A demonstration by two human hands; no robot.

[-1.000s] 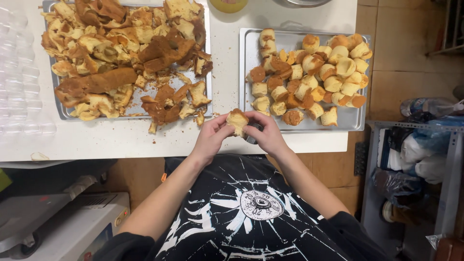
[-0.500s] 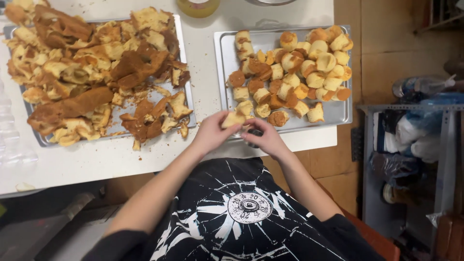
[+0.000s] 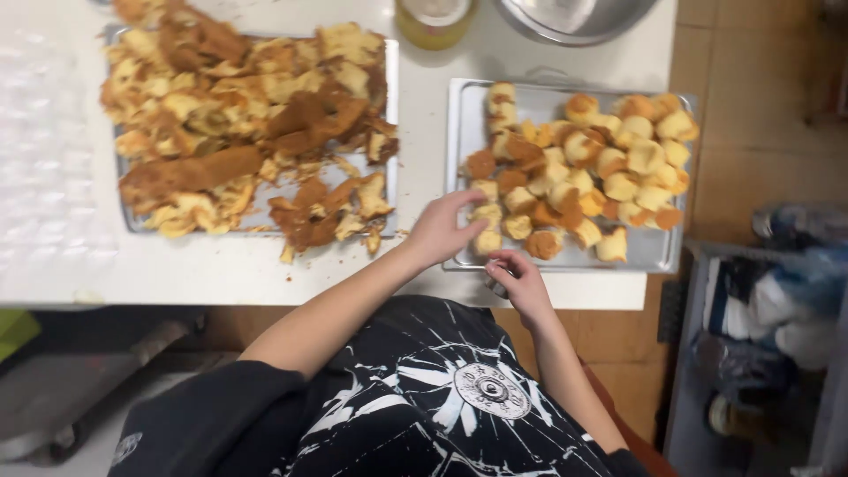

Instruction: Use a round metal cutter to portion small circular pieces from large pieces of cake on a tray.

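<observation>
Left hand: your left hand (image 3: 439,231) reaches over the near-left edge of the right tray (image 3: 654,252), fingers curled around a cake round (image 3: 487,215); a loose pinch, contact partly hidden.
Right hand: your right hand (image 3: 521,281) sits at the table edge, closed on a small metal cutter (image 3: 496,284), mostly hidden.
Round: lies at 1 o'clock from the left hand, 11 o'clock from the right; left is nearer.
Axis: cannot tell.
Left tray (image 3: 393,132): cake scraps (image 3: 238,124), 10 o'clock, well apart.
</observation>
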